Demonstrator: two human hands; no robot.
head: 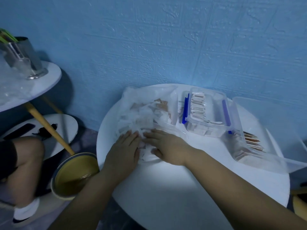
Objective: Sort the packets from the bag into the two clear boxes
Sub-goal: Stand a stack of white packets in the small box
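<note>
- Now the left hand (123, 146) and right hand (164, 146) lie flat side by side, fingers straight and gripping nothing. They press the bag's (149, 95) near edge, probably to steady it.
- Unsorted packets (159, 105) lie inside the bag, just beyond the fingertips.
- Further right of the right hand, the blue-clipped box (206, 113) and larger box (265, 156) stand on the worktop (166, 188), within reach.
</note>
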